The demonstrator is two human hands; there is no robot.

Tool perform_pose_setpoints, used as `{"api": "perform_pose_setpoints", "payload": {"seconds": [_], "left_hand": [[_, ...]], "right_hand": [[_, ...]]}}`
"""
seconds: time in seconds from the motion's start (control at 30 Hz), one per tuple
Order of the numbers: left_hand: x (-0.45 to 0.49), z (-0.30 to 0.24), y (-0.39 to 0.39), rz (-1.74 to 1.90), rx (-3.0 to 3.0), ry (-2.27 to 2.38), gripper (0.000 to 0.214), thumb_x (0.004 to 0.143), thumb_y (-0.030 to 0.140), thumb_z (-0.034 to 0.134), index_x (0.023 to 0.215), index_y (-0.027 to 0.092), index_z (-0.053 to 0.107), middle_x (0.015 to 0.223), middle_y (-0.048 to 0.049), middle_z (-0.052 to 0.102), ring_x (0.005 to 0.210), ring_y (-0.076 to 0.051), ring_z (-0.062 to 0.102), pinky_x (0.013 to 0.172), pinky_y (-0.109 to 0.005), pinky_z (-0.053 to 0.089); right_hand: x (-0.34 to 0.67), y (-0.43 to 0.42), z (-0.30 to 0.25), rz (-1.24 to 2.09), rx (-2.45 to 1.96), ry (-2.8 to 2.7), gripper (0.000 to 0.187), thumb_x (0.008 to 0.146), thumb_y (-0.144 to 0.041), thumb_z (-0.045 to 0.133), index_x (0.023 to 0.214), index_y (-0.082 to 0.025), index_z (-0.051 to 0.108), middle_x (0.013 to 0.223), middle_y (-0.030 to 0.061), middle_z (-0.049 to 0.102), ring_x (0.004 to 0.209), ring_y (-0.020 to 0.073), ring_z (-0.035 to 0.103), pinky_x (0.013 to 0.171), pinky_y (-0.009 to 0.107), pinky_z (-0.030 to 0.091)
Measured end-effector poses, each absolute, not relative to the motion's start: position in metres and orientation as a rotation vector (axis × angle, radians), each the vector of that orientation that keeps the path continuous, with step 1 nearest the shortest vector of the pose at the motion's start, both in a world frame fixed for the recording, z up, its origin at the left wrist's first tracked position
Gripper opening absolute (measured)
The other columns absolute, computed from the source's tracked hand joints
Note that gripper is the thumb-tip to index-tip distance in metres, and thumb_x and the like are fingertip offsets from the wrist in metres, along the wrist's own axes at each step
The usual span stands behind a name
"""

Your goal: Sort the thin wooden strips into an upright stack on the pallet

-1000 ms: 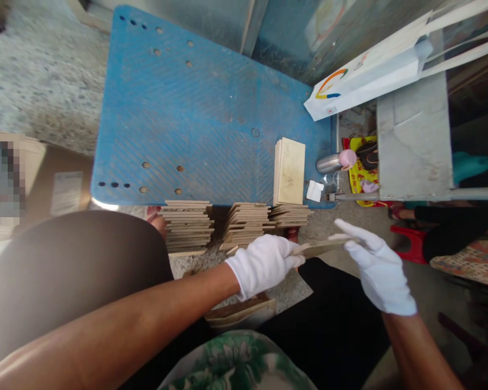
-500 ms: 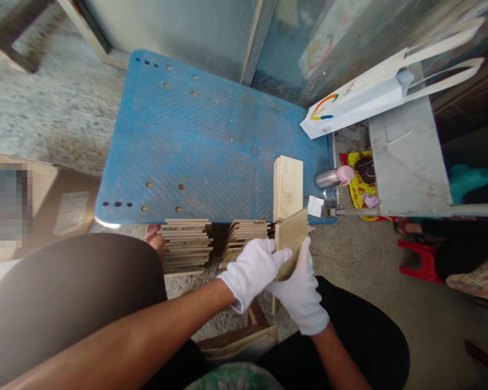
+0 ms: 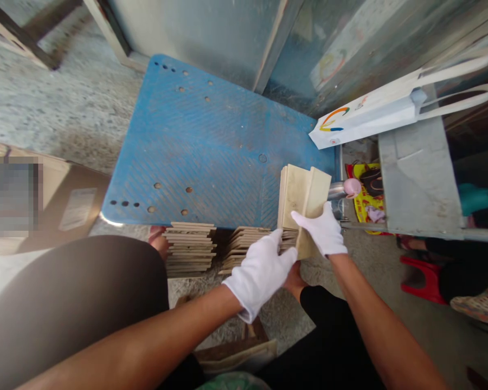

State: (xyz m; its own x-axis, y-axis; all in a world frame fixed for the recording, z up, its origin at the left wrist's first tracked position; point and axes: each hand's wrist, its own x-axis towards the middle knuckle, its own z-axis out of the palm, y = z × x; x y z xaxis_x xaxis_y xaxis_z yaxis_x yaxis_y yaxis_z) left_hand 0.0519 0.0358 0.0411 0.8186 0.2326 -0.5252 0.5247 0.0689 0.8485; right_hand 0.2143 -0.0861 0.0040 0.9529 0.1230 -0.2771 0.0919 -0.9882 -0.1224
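Over blue platform [image 3: 211, 146], R hand [image 3: 323, 230] grip grasping thin pale-beige wood panel [image 3: 315, 203]; L hand [image 3: 262, 271] released.

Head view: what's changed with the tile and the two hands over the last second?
The right hand has carried the loose tile forward from in front of the body to the upright stack on the blue platform, leaning it there. The left hand, which shared the grip earlier, has let go and hovers just behind. The flat piles at the platform's edge stayed put.
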Motion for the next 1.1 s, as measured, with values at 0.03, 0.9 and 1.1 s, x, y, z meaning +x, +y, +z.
{"api": "perform_pose_setpoints", "payload": {"seconds": [0.03,0.9,1.1], "left_hand": [[0.049,0.040,0.033,-0.279,1.556,0.607,0.038,0.085,0.032,0.056,0.119,0.015,0.061,0.110,-0.0119,0.071,0.103,-0.024,0.067,0.092,-0.033,0.051],[0.018,0.001,-0.004,-0.400,1.974,0.378,0.024,0.089,0.030,0.046,0.103,0.024,0.065,0.080,-0.0053,0.070,0.091,-0.030,0.069,0.068,-0.037,0.052],[0.068,-0.016,-0.026,-0.417,2.054,0.220,0.020,0.088,0.027,0.050,0.098,0.025,0.067,0.075,-0.0050,0.069,0.088,-0.029,0.069,0.063,-0.036,0.051]], "right_hand": [[0.230,-0.081,0.000,0.452,-2.988,-0.154,0.114,0.056,-0.073,0.072,0.146,-0.014,0.035,0.125,0.0173,0.061,0.111,0.0334,0.061,0.094,0.042,0.050],[0.293,-0.034,-0.087,0.678,-3.162,0.024,0.145,0.049,-0.074,0.076,0.152,0.002,0.007,0.139,0.0311,0.046,0.131,0.0380,0.046,0.106,0.047,0.040],[0.290,-0.038,-0.090,0.579,-3.097,0.006,0.142,0.047,-0.075,0.076,0.151,-0.001,0.015,0.138,0.0290,0.048,0.129,0.0378,0.048,0.105,0.046,0.041]]}}
